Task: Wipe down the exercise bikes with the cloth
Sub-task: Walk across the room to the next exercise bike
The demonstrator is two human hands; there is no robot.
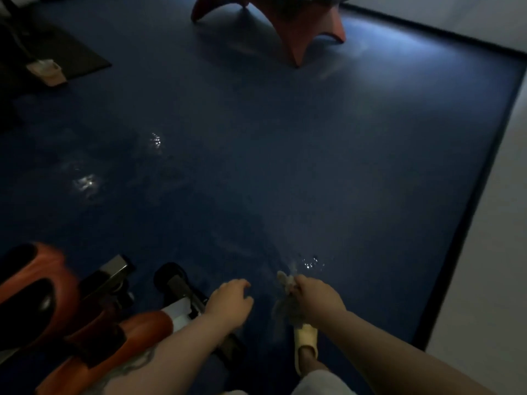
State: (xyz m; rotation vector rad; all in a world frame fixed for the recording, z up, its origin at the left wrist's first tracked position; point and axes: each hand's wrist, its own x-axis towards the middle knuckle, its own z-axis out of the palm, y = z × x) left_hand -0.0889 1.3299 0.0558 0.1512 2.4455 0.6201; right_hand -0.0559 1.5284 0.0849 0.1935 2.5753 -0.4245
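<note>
In dim light an orange and black exercise bike [42, 297] fills the lower left of the head view, with its metal base bar and black end cap [176, 280] reaching toward the middle. My right hand [316, 300] is closed around a pale crumpled cloth [285, 292], which hangs down over the floor, apart from the bike. My left hand [231, 303] hovers with loosely curled fingers just right of the base bar, holding nothing.
A glossy dark blue floor [285, 152] spreads ahead, bordered by a black strip and pale wall [502, 223] at right. A reddish curved stand [291, 27] sits at top centre. Dark equipment with a white foot [47, 71] is top left. My slippered foot [306, 346] is below.
</note>
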